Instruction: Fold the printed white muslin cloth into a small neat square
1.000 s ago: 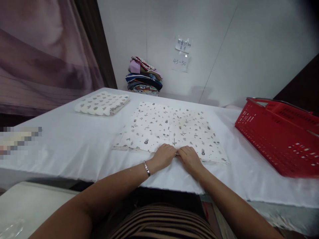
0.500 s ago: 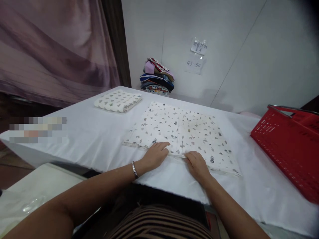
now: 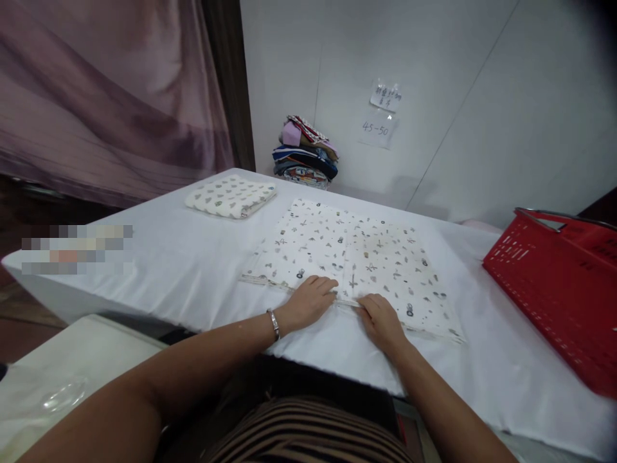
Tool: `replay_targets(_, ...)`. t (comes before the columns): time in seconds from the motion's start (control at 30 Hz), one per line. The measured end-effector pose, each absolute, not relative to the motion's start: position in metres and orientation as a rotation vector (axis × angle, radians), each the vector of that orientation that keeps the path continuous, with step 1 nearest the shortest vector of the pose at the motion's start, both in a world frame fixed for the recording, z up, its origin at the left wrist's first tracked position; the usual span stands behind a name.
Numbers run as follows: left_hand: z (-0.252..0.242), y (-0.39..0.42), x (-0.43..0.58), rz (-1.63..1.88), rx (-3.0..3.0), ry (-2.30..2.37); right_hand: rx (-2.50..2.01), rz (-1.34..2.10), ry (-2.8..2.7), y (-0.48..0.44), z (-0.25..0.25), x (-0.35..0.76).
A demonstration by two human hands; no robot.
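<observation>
A white cloth printed with small grey and black motifs lies flat in layers on the table, with a lengthwise crease near its middle. My left hand, wearing a silver bracelet at the wrist, grips its near edge just left of that crease, fingers on top. On the other side of the crease, my right hand pinches the same edge between thumb and fingers. Both thumbs are mostly hidden. Farther back on the left rests a folded cloth with grey-green leaf-like prints.
The white-covered table runs up to the wall. At right stands a red plastic basket with metal handles. A pile of folded fabrics sits beyond the far edge. A pale surface is at lower left. Paper signs hang on the wall.
My left hand has slid a little to the right along the near edge, closer to my right hand. My right hand stays on the edge almost unmoved.
</observation>
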State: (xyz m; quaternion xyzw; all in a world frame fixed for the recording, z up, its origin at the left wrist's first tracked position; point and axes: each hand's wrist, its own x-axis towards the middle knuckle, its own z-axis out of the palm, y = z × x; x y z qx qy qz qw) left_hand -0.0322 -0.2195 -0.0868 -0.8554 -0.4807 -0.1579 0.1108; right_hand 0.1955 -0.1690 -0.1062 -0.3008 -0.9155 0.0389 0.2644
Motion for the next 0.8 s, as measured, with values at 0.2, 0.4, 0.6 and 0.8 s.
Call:
replay_targets(0.2,-0.087,-0.220,-0.032,-0.543,-2.519,-1.425,-0.797,0.102,-2.465,-0.169,-0.107,0.196)
replay_targets(0.4,-0.085,-0.223,-0.038,-0.604,-2.600,-1.519,-0.760,0.055,-2.487,-0.168,-0.108,0.196)
replay_targets(0.6,-0.087,-0.221,-0.042,-0.674,-2.637,-1.555,-0.748,0.074,-2.502,-0.170,-0.106,0.195)
replay_targets(0.8,-0.088,-0.217,-0.043,-0.667,-2.677,-1.605,-0.734,0.083,-2.518,-0.173,-0.102,0.194)
